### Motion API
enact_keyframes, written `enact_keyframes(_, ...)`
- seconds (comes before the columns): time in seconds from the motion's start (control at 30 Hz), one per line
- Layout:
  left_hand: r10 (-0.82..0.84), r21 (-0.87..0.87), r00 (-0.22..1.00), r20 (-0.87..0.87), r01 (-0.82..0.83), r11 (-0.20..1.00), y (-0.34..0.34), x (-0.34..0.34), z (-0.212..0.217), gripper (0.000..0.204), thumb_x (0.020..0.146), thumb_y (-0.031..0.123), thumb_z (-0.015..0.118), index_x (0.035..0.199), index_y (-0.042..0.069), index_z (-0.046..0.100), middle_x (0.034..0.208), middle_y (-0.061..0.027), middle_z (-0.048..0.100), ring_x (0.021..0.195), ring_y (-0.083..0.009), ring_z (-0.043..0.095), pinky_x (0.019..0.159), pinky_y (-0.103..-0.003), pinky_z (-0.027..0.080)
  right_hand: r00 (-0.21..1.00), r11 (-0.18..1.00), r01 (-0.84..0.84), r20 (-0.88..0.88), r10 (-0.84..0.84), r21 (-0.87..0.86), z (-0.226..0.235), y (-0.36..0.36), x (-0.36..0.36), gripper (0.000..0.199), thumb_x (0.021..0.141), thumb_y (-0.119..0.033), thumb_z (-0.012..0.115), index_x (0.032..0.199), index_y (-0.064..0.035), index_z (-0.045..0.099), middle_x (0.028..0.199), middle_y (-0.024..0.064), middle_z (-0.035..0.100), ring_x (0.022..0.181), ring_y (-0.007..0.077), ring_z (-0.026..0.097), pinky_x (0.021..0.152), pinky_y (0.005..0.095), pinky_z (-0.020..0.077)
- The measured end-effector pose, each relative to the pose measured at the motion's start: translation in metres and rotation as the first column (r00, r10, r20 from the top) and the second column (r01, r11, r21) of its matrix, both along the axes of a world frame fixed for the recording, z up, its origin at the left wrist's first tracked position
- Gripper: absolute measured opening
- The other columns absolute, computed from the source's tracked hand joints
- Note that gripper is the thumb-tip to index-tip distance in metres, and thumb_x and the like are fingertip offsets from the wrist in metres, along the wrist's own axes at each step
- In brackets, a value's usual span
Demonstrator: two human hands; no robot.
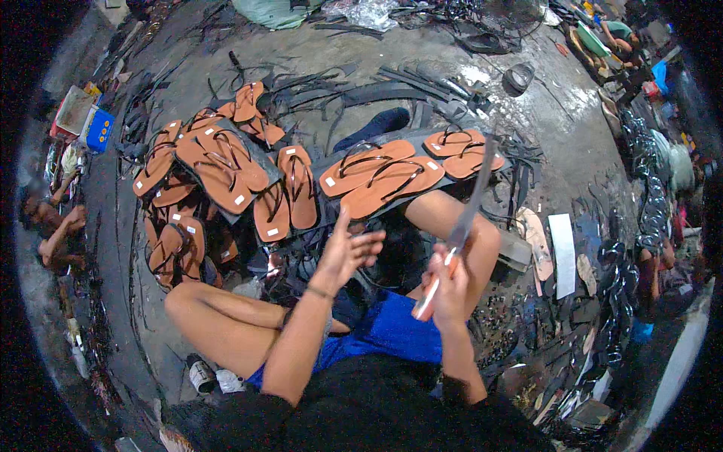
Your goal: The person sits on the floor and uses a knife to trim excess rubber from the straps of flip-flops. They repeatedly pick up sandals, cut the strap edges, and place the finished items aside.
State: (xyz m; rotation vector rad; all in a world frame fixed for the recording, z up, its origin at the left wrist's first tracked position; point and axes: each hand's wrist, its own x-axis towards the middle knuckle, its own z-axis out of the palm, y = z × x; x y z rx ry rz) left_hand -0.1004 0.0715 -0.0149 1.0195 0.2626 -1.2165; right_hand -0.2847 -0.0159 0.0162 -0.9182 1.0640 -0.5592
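In my right hand point(448, 295) is a long knife point(472, 207) with an orange handle; its slightly curved blade points up and away, past the end of a sandal. My left hand point(340, 256) is held with its fingers apart and nothing in it, just in front of a pair of brown thong sandals point(392, 190). Those lie on a dark strip of sheet with a smaller pair point(461, 154) at the right. Further left, more brown sandals point(220, 162) with dark straps and white stickers are piled up, and two point(299, 192) rest between the groups.
Black rubber strips point(376, 94) litter the floor beyond the sandals. Scraps and a white rectangular sheet point(562, 256) lie at the right, with a sole-shaped piece point(535, 245) beside it. A blue box point(96, 128) stands far left. Other people sit at both sides.
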Motion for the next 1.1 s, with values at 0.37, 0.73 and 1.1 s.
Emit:
enact_keyframes(0.37, 0.204, 0.104, 0.928, 0.311, -0.247, 0.963, 0.08, 0.089, 0.013, 0.03, 0.087, 0.035, 0.065, 0.1, 0.009, 0.06, 0.082, -0.004, 0.064, 0.055, -0.0091, 0.056, 0.043, -0.02, 0.043, 0.977, 0.977, -0.211, -0.033, 0.21, -0.041, -0.012, 0.037, -0.02, 0.037, 0.096, -0.023, 0.053, 0.126, -0.0039, 0.041, 0.075, 0.0018, 0.049, 0.055, 0.0081, 0.049, 0.047, 0.0241, 0.0462)
enact_keyframes(0.73, 0.143, 0.125, 0.942, 0.304, -0.189, 0.974, -0.012, 0.016, -0.036, 0.049, 0.085, 0.05, 0.065, 0.103, 0.005, 0.057, 0.078, -0.0053, 0.058, 0.063, -0.0102, 0.052, 0.046, -0.024, 0.04, 0.823, 0.814, -0.536, -0.353, 0.445, -0.223, -0.026, 0.053, 0.007, 0.039, 0.097, -0.031, 0.046, 0.126, -0.0054, 0.042, 0.089, 0.0269, 0.064, 0.081, 0.046, 0.063, 0.069, 0.0497, 0.0485)
enact_keyframes(1.1, 0.181, 0.085, 0.961, 0.208, -0.202, 0.976, -0.033, 0.035, -0.019, 0.048, 0.088, 0.053, 0.055, 0.08, 0.006, 0.053, 0.051, 0.0062, 0.033, 0.04, -0.0046, 0.028, 0.037, -0.02, 0.022, 0.735, 0.721, -0.649, -0.447, 0.51, -0.245, -0.035, 0.034, 0.031, 0.032, 0.095, -0.029, 0.048, 0.111, -0.0016, 0.04, 0.081, 0.03, 0.062, 0.077, 0.0493, 0.06, 0.064, 0.0557, 0.0472)
